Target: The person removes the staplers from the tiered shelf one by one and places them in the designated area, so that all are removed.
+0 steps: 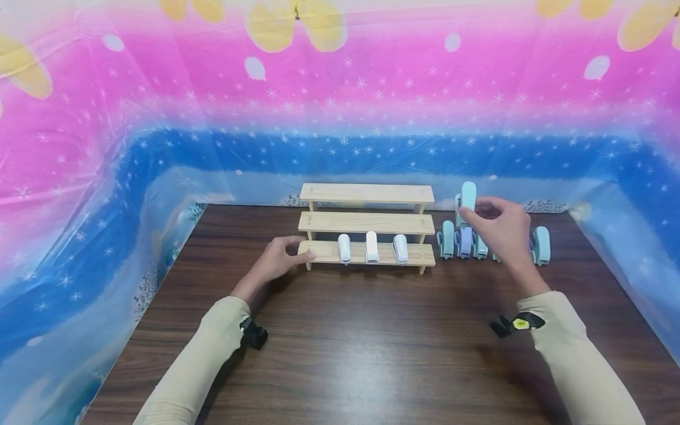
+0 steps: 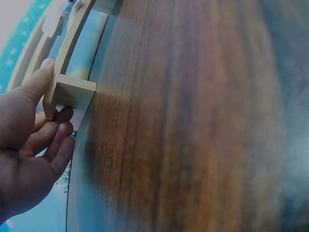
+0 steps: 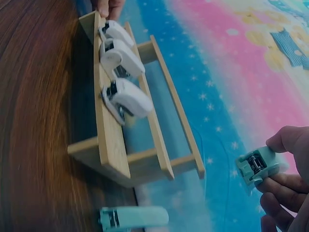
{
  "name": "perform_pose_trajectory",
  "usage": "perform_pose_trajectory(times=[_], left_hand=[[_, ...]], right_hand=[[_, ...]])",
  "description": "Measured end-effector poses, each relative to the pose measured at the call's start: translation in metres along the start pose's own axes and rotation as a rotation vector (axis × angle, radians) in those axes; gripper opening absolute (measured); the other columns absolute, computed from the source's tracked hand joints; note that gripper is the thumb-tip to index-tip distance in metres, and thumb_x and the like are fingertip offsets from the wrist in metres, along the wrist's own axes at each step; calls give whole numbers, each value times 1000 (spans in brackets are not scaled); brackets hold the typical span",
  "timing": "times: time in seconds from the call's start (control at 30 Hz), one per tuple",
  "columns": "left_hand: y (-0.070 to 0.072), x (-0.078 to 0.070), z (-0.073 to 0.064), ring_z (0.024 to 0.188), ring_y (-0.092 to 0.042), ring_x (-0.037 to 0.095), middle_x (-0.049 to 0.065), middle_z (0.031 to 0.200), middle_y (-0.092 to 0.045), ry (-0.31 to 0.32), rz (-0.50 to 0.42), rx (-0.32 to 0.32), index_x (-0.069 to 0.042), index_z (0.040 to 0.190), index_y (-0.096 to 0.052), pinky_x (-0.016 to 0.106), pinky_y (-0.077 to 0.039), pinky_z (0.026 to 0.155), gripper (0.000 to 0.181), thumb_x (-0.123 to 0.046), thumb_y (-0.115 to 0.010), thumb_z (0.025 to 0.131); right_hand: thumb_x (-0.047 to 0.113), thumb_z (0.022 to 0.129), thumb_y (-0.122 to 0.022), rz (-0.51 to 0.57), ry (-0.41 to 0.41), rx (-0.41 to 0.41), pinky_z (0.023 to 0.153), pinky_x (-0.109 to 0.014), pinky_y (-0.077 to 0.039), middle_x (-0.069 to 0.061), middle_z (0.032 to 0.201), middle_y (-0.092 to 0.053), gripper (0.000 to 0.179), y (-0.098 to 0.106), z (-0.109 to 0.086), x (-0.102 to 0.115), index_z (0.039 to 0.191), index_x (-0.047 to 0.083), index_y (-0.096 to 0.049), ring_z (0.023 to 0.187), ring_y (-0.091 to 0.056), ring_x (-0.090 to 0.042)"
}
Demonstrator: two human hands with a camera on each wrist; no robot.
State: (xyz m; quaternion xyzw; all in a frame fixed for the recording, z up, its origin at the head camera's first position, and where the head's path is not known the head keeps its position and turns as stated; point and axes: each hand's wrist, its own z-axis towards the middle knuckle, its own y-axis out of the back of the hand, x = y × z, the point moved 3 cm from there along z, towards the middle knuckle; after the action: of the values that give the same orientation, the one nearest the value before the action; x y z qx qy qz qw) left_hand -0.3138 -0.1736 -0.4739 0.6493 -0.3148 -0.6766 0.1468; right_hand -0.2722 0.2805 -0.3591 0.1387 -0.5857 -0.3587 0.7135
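At the left end of the bottom step, my left hand (image 1: 274, 260) grips the three-step wooden rack (image 1: 366, 222), thumb on top and fingers beneath. Three white staplers (image 1: 371, 248) stand spaced along that step. My right hand (image 1: 503, 229) pinches a mint-green stapler (image 1: 468, 198) between thumb and fingers, raised right of the rack. In the right wrist view, the spring end of this held stapler (image 3: 256, 166) faces the camera. Below the hand stand several more staplers in a row, among them a mint-green one (image 1: 447, 241) and a purple one (image 1: 464, 243); the hand partly hides the row.
A dark wood-grain table (image 1: 345, 348) lies under everything. Its back and sides are bordered by a pink and blue patterned cloth (image 1: 372, 118). At the row's right end stands another mint-green stapler (image 1: 542, 245). Both wrists carry black camera straps (image 1: 254, 333).
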Motion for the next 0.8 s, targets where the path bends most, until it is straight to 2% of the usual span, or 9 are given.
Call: perform_pose_trajectory(times=[0.17, 0.37, 0.6, 0.67, 0.8], left_hand=[[1, -2, -2, 105, -63, 26, 17, 130, -67, -3, 15, -7, -1, 140, -60, 45, -51, 90, 63, -40, -76, 93], [0, -1, -2, 112, -62, 28, 17, 130, -67, -9, 11, -2, -2, 139, -61, 46, -50, 93, 62, -40, -76, 93], [1, -4, -2, 118, -60, 29, 18, 133, -65, -4, 18, -5, 0, 141, -59, 49, -48, 99, 64, -40, -76, 93], [1, -4, -3, 117, -61, 29, 17, 132, -66, -7, 19, -7, -1, 140, -59, 49, -48, 99, 63, -40, -76, 93], [1, -5, -3, 117, -62, 30, 17, 130, -67, -15, 21, -7, 0, 140, -59, 49, -49, 98, 63, -39, -76, 94]], right_hand=[[59, 88, -73, -30, -3, -21, 78, -27, -45, -16, 115, -74, 66, 11, -1, -16, 128, 7, -71, 94, -64, -13], [57, 88, -73, -43, -34, -62, 80, -27, -43, -17, 117, -73, 65, 27, -1, -36, 129, 6, -71, 91, -58, -5], [55, 89, -74, -81, -64, -84, 74, -22, -43, -17, 118, -72, 62, 44, 0, -61, 129, 7, -71, 81, -53, 7], [55, 90, -73, -93, -75, -87, 74, -24, -42, -18, 120, -71, 62, 50, -2, -67, 130, 7, -70, 82, -52, 6], [56, 91, -70, -101, -118, -74, 72, -26, -42, -20, 123, -69, 66, 58, -6, -81, 133, 6, -67, 88, -54, -5]])
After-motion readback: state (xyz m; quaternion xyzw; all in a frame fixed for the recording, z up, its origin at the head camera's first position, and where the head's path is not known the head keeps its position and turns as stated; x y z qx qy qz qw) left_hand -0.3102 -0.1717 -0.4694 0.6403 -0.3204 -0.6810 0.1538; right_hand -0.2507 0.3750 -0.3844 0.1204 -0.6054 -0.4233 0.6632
